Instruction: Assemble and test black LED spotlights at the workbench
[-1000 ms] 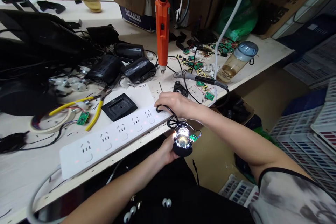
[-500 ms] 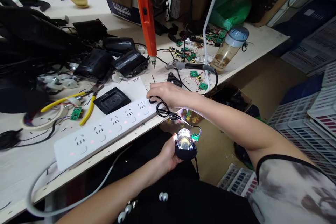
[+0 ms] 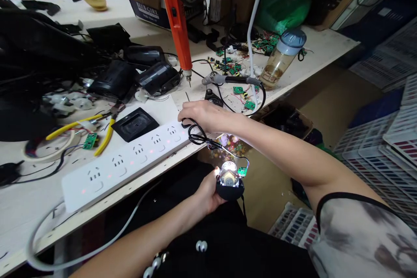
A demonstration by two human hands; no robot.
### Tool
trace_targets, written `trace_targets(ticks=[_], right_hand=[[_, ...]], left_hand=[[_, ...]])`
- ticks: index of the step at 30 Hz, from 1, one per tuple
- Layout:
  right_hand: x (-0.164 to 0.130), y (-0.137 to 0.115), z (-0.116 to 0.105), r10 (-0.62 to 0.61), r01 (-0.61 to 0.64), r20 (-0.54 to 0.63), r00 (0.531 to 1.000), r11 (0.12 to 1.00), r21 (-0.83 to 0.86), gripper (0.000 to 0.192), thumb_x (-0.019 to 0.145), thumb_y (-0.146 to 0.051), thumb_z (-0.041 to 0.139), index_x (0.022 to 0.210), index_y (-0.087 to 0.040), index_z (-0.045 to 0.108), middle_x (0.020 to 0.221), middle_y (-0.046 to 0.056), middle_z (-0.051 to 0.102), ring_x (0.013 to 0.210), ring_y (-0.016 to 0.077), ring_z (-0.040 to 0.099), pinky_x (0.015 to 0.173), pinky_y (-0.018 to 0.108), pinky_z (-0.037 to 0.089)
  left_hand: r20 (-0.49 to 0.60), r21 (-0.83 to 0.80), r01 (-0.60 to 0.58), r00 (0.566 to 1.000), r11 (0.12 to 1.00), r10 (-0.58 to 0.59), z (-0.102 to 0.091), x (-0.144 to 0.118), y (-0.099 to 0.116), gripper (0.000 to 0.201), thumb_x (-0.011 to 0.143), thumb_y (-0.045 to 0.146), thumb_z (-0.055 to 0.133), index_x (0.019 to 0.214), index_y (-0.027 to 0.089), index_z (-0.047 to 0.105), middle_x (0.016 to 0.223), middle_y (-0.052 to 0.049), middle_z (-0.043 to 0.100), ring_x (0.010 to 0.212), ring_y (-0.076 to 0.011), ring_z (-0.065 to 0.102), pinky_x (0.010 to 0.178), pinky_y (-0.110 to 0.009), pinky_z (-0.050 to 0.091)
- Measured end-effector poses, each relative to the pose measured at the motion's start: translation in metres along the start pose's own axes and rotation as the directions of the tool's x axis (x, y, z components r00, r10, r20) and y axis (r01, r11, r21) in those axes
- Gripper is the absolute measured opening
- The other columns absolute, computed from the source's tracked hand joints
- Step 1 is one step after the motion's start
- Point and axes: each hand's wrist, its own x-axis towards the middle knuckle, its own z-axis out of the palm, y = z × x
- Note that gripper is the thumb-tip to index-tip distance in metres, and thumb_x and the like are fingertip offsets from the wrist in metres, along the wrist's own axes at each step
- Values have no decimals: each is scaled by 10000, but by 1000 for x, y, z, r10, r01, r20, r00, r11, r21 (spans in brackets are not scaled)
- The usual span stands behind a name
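Observation:
My left hand point(image 3: 208, 191) holds a small black lamp unit point(image 3: 230, 182) below the table edge; its top glows white and a small green circuit board hangs at its side. A thin black cable point(image 3: 208, 140) runs from it up to a black plug point(image 3: 186, 123) at the right end of the long white power strip point(image 3: 127, 163). My right hand point(image 3: 202, 115) rests on that plug, fingers closed around it. Red lights glow along the strip.
An orange electric screwdriver point(image 3: 177, 17) hangs above the bench. Yellow-handled pliers point(image 3: 94, 128), a tape roll point(image 3: 48, 147), a black square plate point(image 3: 135, 124), black housings point(image 3: 156, 76), a soldering iron point(image 3: 234, 80), scattered green boards point(image 3: 241, 91) and a bottle point(image 3: 282, 58) lie on the table. Stacked crates point(image 3: 387, 139) stand right.
The view has shifted so the bench slid left and up. My left hand has lowered the lit lamp further below the table edge. My right hand stays on the plug.

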Motion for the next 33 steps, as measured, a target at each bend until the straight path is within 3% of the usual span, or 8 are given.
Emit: trace_targets(ticks=[9,14,21,33], right_hand=[[-2,-1,0,4,-4,8,1000,999,-32,211,948,-166,443,946,-137,651,868,38,516,758,153,459,686,252,327],[-1,-5,-4,30,-27,36,999,997,-72,220,952,-158,458,966,-118,673,884,48,542,771,151,477,684,250,329],[-1,-5,-5,43,-36,60,997,994,-104,241,961,-174,457,1025,-128,685,908,55,586,773,156,495,683,264,326],[0,-6,-8,51,-42,65,997,991,-127,231,963,-162,475,1036,-141,693,923,52,617,791,159,518,679,268,315]], left_hand=[[-7,2,40,999,999,-40,-1,4,2,395,980,404,415,842,112,643,632,-72,703,464,-153,619,493,-272,545],[-4,-2,56,998,998,-56,-2,5,3,395,980,410,418,877,114,658,692,-75,724,516,-167,651,527,-287,557],[-16,15,60,998,998,-59,-2,6,7,417,986,404,412,781,119,636,595,-50,683,467,-150,628,480,-260,539],[-33,39,55,998,998,-54,-2,7,10,384,978,406,437,800,126,631,607,-52,701,470,-145,633,486,-248,537]])
